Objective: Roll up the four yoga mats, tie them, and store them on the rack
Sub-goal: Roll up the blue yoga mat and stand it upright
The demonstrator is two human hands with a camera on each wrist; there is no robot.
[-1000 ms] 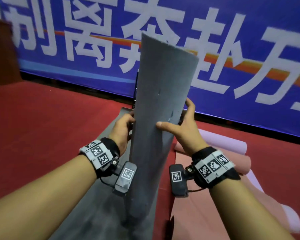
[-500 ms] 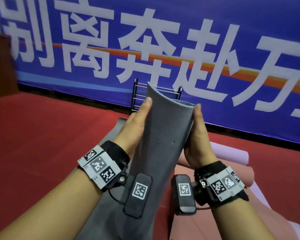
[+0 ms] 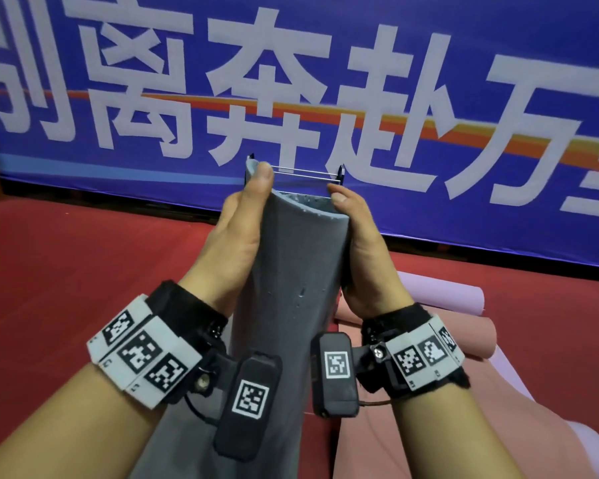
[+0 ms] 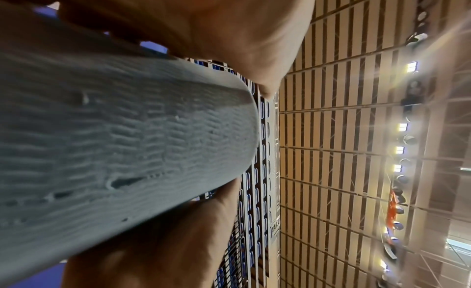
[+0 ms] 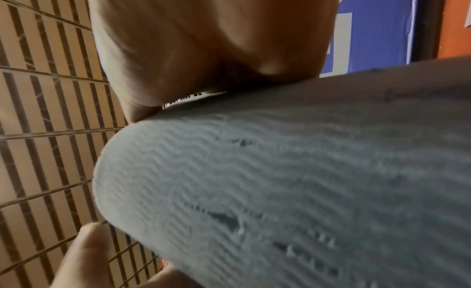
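I hold the free end of a grey yoga mat (image 3: 301, 264) upright in front of me, curved into a trough. My left hand (image 3: 239, 236) grips its left edge, the thumb lying up at the top corner. My right hand (image 3: 358, 243) grips the right edge with its thumb at the other top corner. The rest of the mat runs down to the red floor between my forearms. Both wrist views fill with the ribbed grey mat (image 4: 127, 143) (image 5: 280, 181) pinched between thumb and fingers. The black wire rack (image 3: 305, 172) stands just behind the mat's top edge.
A lilac mat (image 3: 443, 293) and a salmon-pink mat (image 3: 429, 344), each partly rolled, lie on the red carpet (image 3: 66, 271) to my right. A blue banner (image 3: 464, 81) with large white characters lines the wall behind the rack.
The mat's top edge has come down from well above my hands to level with my thumbs. Both hands have shifted from the mat's middle to its top corners.
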